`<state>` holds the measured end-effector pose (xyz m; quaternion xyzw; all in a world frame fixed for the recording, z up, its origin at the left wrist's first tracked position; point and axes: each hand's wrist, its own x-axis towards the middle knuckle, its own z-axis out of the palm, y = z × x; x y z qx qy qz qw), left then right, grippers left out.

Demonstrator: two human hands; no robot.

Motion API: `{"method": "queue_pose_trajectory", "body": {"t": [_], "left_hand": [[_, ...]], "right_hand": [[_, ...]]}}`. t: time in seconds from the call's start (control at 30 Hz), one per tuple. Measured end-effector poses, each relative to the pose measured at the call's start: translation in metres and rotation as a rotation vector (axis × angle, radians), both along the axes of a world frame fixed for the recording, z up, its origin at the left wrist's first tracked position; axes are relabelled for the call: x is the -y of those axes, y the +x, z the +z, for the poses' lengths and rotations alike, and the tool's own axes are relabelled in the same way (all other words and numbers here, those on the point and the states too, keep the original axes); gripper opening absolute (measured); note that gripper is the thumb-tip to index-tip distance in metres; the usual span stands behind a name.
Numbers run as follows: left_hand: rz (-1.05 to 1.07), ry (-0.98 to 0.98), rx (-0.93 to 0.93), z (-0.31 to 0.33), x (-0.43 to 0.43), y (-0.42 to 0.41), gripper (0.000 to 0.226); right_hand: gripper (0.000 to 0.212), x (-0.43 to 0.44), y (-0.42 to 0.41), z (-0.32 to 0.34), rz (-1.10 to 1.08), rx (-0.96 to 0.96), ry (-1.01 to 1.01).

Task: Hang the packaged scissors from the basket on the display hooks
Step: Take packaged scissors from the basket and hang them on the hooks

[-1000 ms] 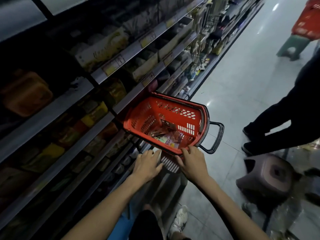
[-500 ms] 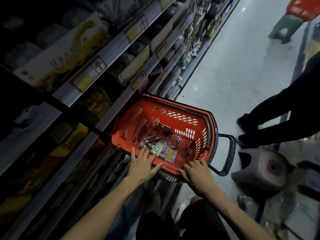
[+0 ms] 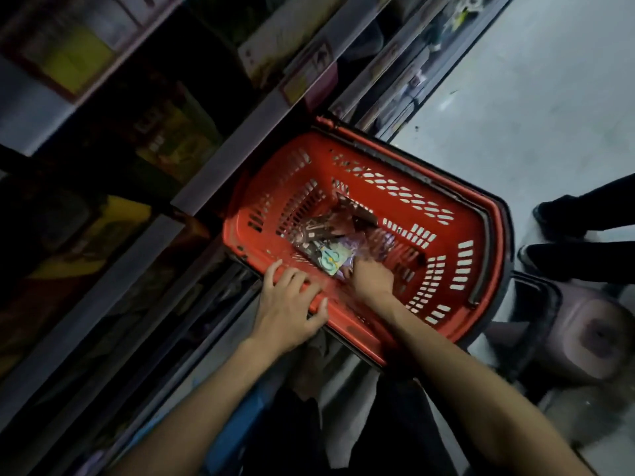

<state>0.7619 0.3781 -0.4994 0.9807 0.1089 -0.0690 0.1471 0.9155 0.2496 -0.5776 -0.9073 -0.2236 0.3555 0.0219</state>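
– Packaged scissors [image 3: 330,261], where?
– Loose pile on the bottom of the red basket [image 3: 492,235], which sits on the floor [image 3: 532,80] against the shelves [image 3: 220,173].
– Progress?
– Looks like the very start. No pack is out of the basket and none is in the air. No display hooks are clear in view, so I can't count any hung. All the picking and hanging is left.
– Hands?
– Left hand [image 3: 287,310] rests on the near rim with its fingers spread and relaxed, holding nothing. Right hand [image 3: 369,281] is down inside the basket at the near edge of the pile. Its fingers are hidden under the hand and blurred, so I can't tell whether it grips a pack or only touches one.
– Which way do they point?
– Packs overlap, lying roughly flat. The top light one seems to run diagonally, far left to near right, with pale handle loops showing. Which end the blades face is too blurred to say.
– Anything else?
– Stool [image 3: 591,334] on the right, someone's legs [image 3: 584,231] beyond it.
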Motion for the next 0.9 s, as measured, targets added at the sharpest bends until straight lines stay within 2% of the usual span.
{"method": "queue_pose_trajectory", "body": {"t": [0.07,0.23,0.37,0.43,0.5,0.63,0.77,0.9], "left_hand": [[0.034,-0.012,0.023,-0.007,0.002,0.000,0.034],[0.082,-0.047,0.126,-0.016,0.002,0.000,0.030],[0.105,-0.066,0.140,-0.014,0.004,0.000,0.029],[0.109,-0.071,0.143,-0.012,0.005,0.001,0.030],[0.114,-0.076,0.140,-0.011,0.005,0.001,0.031],[0.121,-0.088,0.116,-0.007,0.005,0.003,0.031],[0.139,-0.117,0.098,-0.003,0.006,0.004,0.031],[0.152,-0.147,0.091,-0.004,0.006,0.004,0.033]], "right_hand": [[0.049,-0.005,0.000,-0.025,-0.006,-0.056,-0.034],[0.058,-0.016,0.006,-0.063,-0.115,-0.051,-0.022],[0.084,-0.026,0.009,-0.080,-0.237,-0.023,0.023],[0.091,-0.031,0.010,-0.090,-0.366,-0.039,0.061],[0.082,-0.037,0.013,-0.100,-0.542,-0.072,0.128],[0.029,-0.045,0.021,-0.099,-0.814,-0.206,0.252],[0.026,-0.042,0.030,-0.092,-0.820,-0.211,0.289],[0.036,-0.040,0.052,-0.076,-0.618,-0.097,0.293]]}}
